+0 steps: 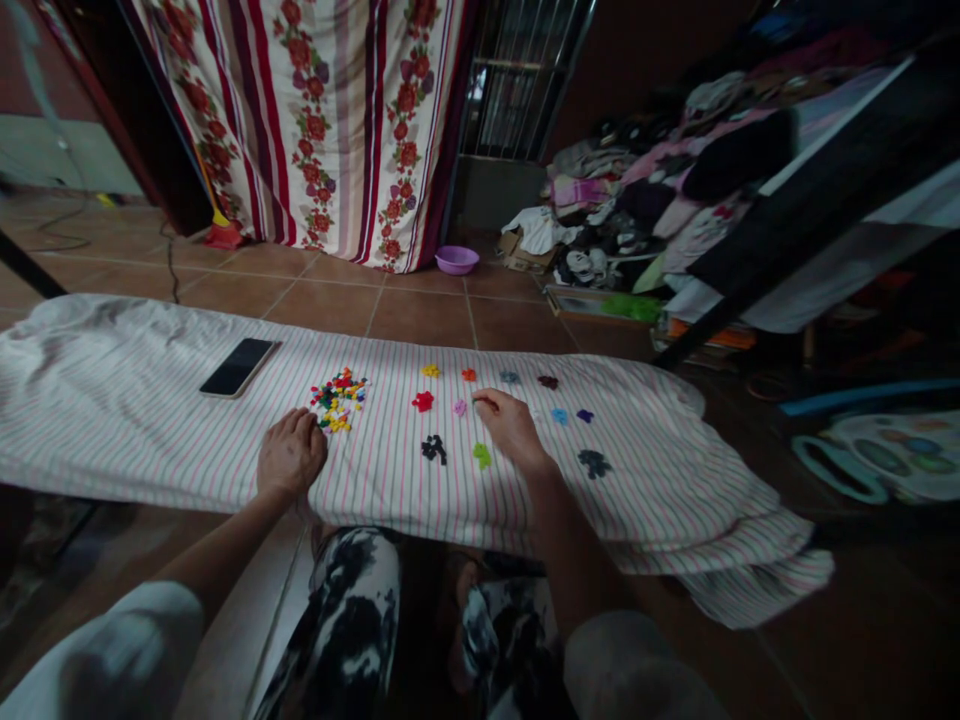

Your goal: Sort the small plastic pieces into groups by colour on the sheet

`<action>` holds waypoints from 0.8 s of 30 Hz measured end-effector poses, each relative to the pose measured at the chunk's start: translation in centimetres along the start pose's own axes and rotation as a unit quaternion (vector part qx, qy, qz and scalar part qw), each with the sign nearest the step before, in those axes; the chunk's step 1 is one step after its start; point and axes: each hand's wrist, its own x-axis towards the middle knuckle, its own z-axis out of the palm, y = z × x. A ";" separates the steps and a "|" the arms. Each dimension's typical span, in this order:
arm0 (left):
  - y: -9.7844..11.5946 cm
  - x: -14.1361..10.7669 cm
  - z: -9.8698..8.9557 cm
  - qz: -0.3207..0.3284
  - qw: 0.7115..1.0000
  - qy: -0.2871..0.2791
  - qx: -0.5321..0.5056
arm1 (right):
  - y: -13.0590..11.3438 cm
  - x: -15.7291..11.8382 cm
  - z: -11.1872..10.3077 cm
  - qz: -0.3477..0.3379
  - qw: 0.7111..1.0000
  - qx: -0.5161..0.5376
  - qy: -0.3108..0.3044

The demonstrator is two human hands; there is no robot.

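Note:
My left hand point(292, 452) rests on the striped cloth point(382, 470), fingers drawn together at the lower left edge of a mixed pile of small coloured pieces point(341, 398). What its fingertips hold, if anything, is hidden. My right hand point(508, 425) is pinched beside a small pink group point(460, 407); anything in the pinch is too small to name. Around it lie single-colour groups: yellow point(430, 370), orange point(469, 375), red point(422, 401), black point(433, 449), lime green point(481, 455), light blue point(559, 416), purple point(585, 415) and dark grey point(595, 463).
A phone point(239, 367) lies on the cloth left of the mixed pile. Beyond the cloth are a purple basin point(457, 260) on the tiled floor, a floral curtain point(315, 130) and heaped clothes point(645, 190). A dark slanting bar point(694, 335) stands at the right.

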 end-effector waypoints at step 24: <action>-0.3 0.1 0.0 0.005 1.000 -0.011 0.008 | 4.5 -0.1 -0.4 0.165 0.975 -0.141 0.055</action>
